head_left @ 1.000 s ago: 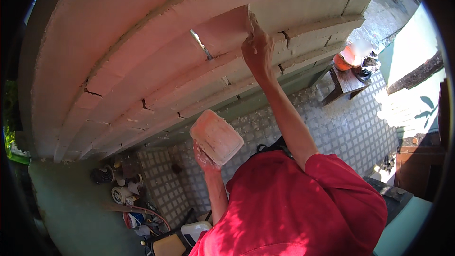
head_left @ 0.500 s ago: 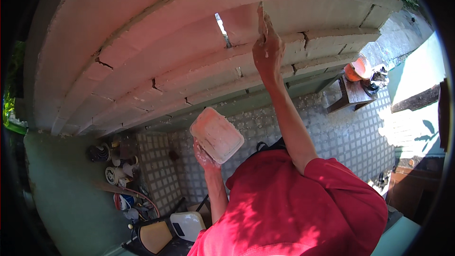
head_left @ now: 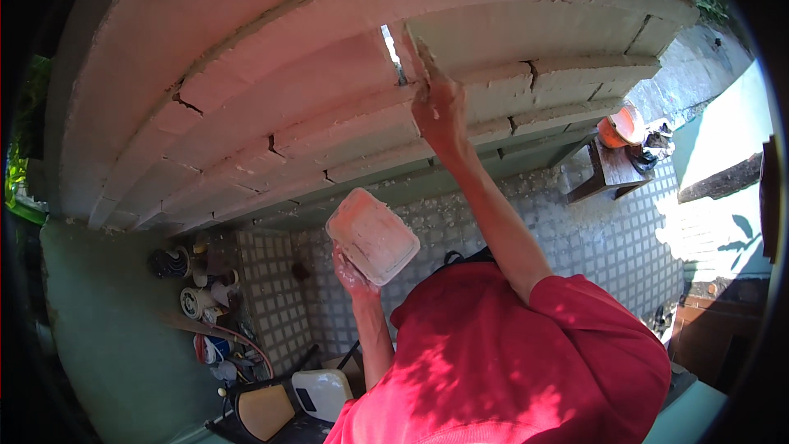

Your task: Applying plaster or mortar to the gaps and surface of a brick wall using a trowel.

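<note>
Up against the stepped plaster moulding (head_left: 329, 99), at a narrow gap between two of its bands, I see my right hand (head_left: 437, 107) pressing a small flat tool, too little of it showing to name; the grip is closed round it, fingers bunched so the tip can reach the crack. Below the moulding, my left hand (head_left: 353, 273) cups a shallow white tray (head_left: 372, 235) from underneath, grip closed on its base, tilted toward me and kept close under the working hand, probably so filler stays within reach. Further below the moulding lies the tiled floor (head_left: 592, 238), with a small wooden stool (head_left: 604, 168) carrying an orange bowl (head_left: 622, 125).
</note>
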A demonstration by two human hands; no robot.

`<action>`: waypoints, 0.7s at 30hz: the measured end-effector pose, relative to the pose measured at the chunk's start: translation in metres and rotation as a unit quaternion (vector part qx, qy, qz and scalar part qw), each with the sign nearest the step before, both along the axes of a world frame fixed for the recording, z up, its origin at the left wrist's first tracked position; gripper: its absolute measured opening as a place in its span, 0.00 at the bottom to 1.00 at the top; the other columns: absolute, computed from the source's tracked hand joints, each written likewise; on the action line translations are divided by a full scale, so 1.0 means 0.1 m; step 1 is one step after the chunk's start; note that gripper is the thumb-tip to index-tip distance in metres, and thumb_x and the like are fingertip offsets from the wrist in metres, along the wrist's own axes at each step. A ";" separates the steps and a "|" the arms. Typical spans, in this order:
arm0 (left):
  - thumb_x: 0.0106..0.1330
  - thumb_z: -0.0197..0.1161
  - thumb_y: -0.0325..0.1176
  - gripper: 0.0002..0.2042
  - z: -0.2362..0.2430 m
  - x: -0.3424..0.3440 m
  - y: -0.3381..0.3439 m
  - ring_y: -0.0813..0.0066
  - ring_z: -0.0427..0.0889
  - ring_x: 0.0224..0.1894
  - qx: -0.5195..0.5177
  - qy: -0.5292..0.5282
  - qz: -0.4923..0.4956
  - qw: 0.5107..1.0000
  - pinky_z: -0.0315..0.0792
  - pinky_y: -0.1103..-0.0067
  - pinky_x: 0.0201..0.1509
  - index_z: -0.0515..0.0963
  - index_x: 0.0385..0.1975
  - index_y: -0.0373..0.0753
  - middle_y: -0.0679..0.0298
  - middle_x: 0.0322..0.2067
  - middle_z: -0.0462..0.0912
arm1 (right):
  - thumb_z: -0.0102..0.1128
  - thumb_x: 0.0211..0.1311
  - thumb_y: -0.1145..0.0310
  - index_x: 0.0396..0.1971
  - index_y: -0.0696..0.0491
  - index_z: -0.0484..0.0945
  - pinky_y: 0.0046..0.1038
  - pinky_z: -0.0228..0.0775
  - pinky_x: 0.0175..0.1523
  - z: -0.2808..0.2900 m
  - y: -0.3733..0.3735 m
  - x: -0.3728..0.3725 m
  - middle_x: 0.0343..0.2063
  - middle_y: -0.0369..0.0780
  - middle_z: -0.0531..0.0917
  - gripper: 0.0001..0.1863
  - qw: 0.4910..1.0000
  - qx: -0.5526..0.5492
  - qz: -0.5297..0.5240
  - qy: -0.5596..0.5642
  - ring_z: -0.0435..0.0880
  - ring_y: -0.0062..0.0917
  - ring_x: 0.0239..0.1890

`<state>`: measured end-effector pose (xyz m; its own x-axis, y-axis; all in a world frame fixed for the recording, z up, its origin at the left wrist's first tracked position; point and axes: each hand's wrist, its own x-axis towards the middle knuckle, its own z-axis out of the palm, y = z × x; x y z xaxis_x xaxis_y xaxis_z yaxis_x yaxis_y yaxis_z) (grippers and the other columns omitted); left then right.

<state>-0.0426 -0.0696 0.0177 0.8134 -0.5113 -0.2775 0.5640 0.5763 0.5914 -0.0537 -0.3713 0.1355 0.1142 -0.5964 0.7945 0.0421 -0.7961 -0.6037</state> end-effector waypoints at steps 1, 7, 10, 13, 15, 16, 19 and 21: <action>0.69 0.46 0.44 0.24 -0.02 0.00 0.03 0.55 0.70 0.63 0.006 0.001 0.002 1.000 0.68 0.59 0.64 0.65 0.65 0.46 0.60 0.63 0.69 | 0.43 0.41 0.87 0.57 0.59 0.73 0.36 0.73 0.35 -0.03 -0.04 -0.16 0.34 0.57 0.80 0.35 1.000 0.024 -0.011 0.012 0.79 0.49 0.27; 0.71 0.48 0.44 0.21 0.04 -0.10 0.04 0.60 0.74 0.59 -0.023 0.006 -0.011 1.000 0.69 0.65 0.63 0.69 0.61 0.43 0.63 0.58 0.74 | 0.44 0.41 0.86 0.56 0.59 0.74 0.36 0.72 0.33 -0.16 -0.62 -0.37 0.33 0.55 0.81 0.34 0.991 0.099 -0.046 0.075 0.78 0.48 0.24; 0.71 0.48 0.44 0.21 0.07 -0.08 0.00 0.60 0.74 0.59 -0.027 0.011 -0.015 0.999 0.69 0.64 0.63 0.69 0.61 0.43 0.62 0.59 0.74 | 0.45 0.41 0.85 0.56 0.56 0.75 0.37 0.74 0.37 -0.08 -0.31 -0.12 0.37 0.55 0.82 0.34 0.997 0.059 -0.042 0.031 0.81 0.50 0.31; 0.71 0.48 0.44 0.21 0.09 -0.09 -0.01 0.60 0.74 0.59 -0.030 0.021 -0.020 0.999 0.69 0.64 0.63 0.69 0.61 0.43 0.62 0.59 0.74 | 0.45 0.43 0.85 0.56 0.55 0.76 0.38 0.75 0.43 -0.02 -0.03 0.08 0.42 0.55 0.81 0.34 0.997 0.036 -0.008 0.065 0.81 0.50 0.39; 0.71 0.48 0.44 0.21 0.05 -0.04 -0.01 0.61 0.74 0.59 -0.026 0.026 -0.021 0.999 0.69 0.64 0.63 0.69 0.60 0.43 0.62 0.59 0.74 | 0.45 0.43 0.85 0.56 0.55 0.75 0.39 0.75 0.45 -0.06 -0.05 0.09 0.43 0.55 0.80 0.33 0.998 0.037 0.012 0.056 0.81 0.50 0.42; 0.71 0.48 0.44 0.21 0.04 -0.02 -0.02 0.61 0.74 0.59 -0.022 0.031 -0.022 0.999 0.69 0.64 0.63 0.69 0.60 0.43 0.63 0.59 0.74 | 0.45 0.44 0.85 0.56 0.56 0.74 0.39 0.75 0.48 -0.08 -0.06 0.08 0.45 0.55 0.80 0.33 0.998 0.038 0.032 0.047 0.80 0.50 0.44; 0.71 0.49 0.44 0.21 0.02 0.00 0.02 0.61 0.74 0.59 -0.019 0.014 -0.008 1.000 0.69 0.65 0.63 0.69 0.60 0.43 0.62 0.58 0.75 | 0.45 0.44 0.85 0.58 0.58 0.73 0.38 0.76 0.44 0.17 -0.16 -0.22 0.41 0.55 0.81 0.33 0.987 0.128 -0.019 0.097 0.82 0.49 0.41; 0.70 0.47 0.44 0.22 -0.04 0.05 0.06 0.58 0.72 0.61 -0.011 -0.004 -0.016 1.000 0.69 0.62 0.63 0.67 0.62 0.44 0.61 0.60 0.73 | 0.46 0.43 0.83 0.58 0.58 0.72 0.39 0.76 0.39 0.20 -0.26 -0.33 0.35 0.51 0.84 0.34 0.984 0.151 -0.048 0.082 0.85 0.45 0.35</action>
<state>-0.0378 -0.0631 0.0133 0.7988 -0.5431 -0.2589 0.5775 0.5714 0.5830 -0.0865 -0.3971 0.1555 0.1582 -0.8167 0.5549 -0.1427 -0.5750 -0.8056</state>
